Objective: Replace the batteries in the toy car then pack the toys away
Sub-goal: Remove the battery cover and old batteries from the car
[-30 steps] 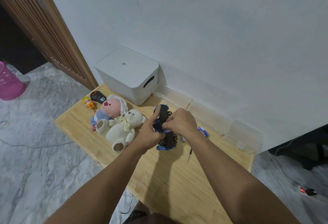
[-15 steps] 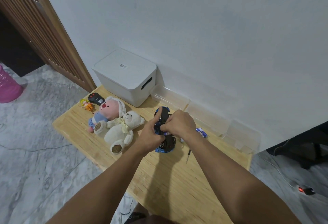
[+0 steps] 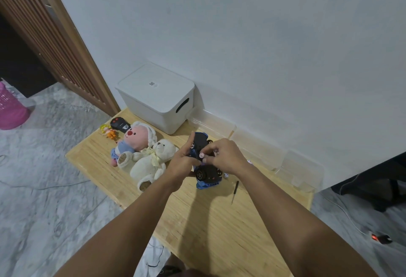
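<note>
A blue toy car (image 3: 206, 172) lies upside down on the wooden table (image 3: 211, 221), its black underside and wheels facing up. My left hand (image 3: 183, 163) grips the car's left side, index finger raised. My right hand (image 3: 224, 156) pinches a small battery (image 3: 201, 155) just above the car's underside. A thin screwdriver (image 3: 234, 191) lies on the table right of the car. A small loose battery (image 3: 226, 175) sits beside the car's rear.
A white lidded storage box (image 3: 158, 96) stands at the back against the wall. Two plush toys, pink (image 3: 136, 138) and white (image 3: 151, 162), a small orange doll (image 3: 108, 131) and a black remote (image 3: 118, 124) lie at the left. Clear plastic bins (image 3: 261, 153) line the wall at right.
My right hand has lifted slightly from the car and now shows a battery end between its fingertips. The camera view shifted a little.
</note>
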The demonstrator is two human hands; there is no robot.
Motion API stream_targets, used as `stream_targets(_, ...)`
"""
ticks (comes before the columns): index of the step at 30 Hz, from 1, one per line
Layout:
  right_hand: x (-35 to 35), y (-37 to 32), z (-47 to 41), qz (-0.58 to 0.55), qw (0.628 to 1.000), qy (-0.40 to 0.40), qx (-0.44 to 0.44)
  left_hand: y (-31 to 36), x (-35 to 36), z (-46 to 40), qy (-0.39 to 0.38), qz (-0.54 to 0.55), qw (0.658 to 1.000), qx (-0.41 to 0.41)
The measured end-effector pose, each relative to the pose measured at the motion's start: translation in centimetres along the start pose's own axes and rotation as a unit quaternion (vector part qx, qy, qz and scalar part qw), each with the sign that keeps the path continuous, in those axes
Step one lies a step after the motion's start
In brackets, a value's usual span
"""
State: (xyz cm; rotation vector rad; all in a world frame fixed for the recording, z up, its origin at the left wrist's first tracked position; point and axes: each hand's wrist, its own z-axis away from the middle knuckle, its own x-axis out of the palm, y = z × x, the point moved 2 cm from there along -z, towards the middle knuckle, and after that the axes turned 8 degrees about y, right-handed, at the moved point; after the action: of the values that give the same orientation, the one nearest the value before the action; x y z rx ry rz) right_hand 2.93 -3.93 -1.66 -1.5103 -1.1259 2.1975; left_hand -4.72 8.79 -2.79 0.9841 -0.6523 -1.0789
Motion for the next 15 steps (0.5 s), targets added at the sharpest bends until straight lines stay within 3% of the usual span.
stream_targets(5, -0.3, 0.5, 0.2, -0.157, 0.977, 0.118, 0.086, 0.3, 0.0, 0.0, 0.031, 0.025, 0.999, 0.011)
stream_targets(8, -0.8, 0.3, 0.7, -0.223, 0.957, 0.083, 0.164, 0.3, 0.1, 0.0, 0.045, 0.042, 0.998, 0.021)
stream_targets(15, -1.2, 0.3, 1.3, -0.172, 0.969, 0.027, 0.175, 0.1, 0.2, -0.6, 0.060, 0.054, 0.995, 0.050)
